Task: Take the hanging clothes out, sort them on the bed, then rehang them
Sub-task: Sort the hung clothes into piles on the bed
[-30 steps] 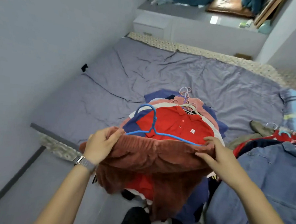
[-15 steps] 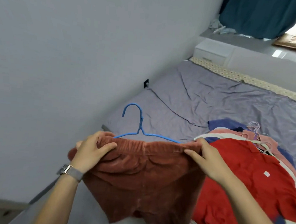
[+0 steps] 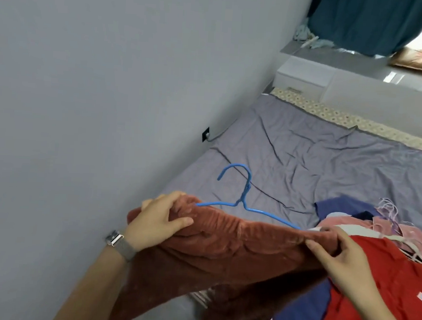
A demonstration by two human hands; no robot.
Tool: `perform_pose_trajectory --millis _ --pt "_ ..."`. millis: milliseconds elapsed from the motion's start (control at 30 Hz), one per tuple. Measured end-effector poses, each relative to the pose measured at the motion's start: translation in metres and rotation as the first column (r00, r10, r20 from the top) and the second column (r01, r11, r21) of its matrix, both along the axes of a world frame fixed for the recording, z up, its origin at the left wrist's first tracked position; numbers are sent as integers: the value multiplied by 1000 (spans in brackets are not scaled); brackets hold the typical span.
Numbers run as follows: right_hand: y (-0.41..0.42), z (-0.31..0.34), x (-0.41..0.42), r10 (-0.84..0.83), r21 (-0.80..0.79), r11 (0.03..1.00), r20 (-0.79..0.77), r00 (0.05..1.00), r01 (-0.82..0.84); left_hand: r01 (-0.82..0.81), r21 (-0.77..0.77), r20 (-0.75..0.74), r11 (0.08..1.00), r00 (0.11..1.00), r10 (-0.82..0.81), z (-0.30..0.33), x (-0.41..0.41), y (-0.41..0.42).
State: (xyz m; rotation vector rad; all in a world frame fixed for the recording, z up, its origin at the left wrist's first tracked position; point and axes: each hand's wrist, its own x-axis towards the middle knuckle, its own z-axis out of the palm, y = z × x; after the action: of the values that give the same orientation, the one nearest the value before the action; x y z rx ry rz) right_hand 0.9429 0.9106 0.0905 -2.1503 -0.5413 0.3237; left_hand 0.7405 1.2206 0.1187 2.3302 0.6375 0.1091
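A rust-brown velvety garment (image 3: pixel 223 255) on a blue wire hanger (image 3: pixel 244 202) is stretched between my hands above the bed's left part. My left hand (image 3: pixel 159 218) grips its left waistband end, thumb on top. At the garment's right end, my right hand (image 3: pixel 340 259) pinches the waistband. The hanger's hook sticks up over the grey sheet. To the right lies a pile of clothes topped by a red polo shirt (image 3: pixel 396 280), with pink and dark blue garments and pale hangers (image 3: pixel 388 209) behind it.
The bed (image 3: pixel 318 152) with a crumpled grey sheet runs along the grey wall (image 3: pixel 110 90) on the left; a black wall socket (image 3: pixel 205 134) sits low there. A white ledge (image 3: pixel 310 74), teal curtain (image 3: pixel 364 20) and a brown cushion (image 3: pixel 421 59) stand beyond the bed.
Both hands carried the brown garment on its hanger leftward off the pile toward the wall side of the bed. My view swung left and up with it.
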Motion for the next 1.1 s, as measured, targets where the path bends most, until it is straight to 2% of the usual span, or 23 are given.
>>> perform_pose_trajectory --millis 67,200,267,300,367,400,467,600,733,833,967,1100 --pt "29 17 37 -30 21 999 18 999 30 42 32 46 999 998 -44 21 48 35" --pt "105 27 142 -91 20 995 -75 993 93 58 158 157 986 984 -83 43 165 111" --pt "149 4 192 -118 -56 992 -13 993 117 15 252 163 968 985 -58 14 230 154" --pt "168 -15 213 -149 -115 982 37 988 152 -16 296 116 955 993 -19 -11 260 173" --pt "198 -65 240 -213 -343 903 167 963 259 -1 355 -36 935 999 15 -66 302 197" --pt "209 -91 247 -204 -473 839 186 961 270 34 355 -89 934 996 -3 -93 313 202" --pt "225 -141 241 -196 -617 757 98 976 214 108 284 -173 953 983 -60 -142 315 200" --pt "237 -204 173 -41 -496 868 -65 997 4 239 43 -295 970 931 -216 -210 270 181" --pt "171 -225 113 9 -473 870 -264 964 -137 166 -161 -330 973 920 -211 -243 245 150" --pt "70 -239 94 -177 -537 842 -363 915 -50 236 -202 -336 951 895 -293 -246 258 91" --pt "-89 -245 96 -430 -672 731 -313 847 123 378 -243 -292 894 850 -439 -240 292 -25" --pt "-256 -247 131 -469 -753 640 -224 855 154 470 -278 -219 837 818 -532 -231 330 -183"
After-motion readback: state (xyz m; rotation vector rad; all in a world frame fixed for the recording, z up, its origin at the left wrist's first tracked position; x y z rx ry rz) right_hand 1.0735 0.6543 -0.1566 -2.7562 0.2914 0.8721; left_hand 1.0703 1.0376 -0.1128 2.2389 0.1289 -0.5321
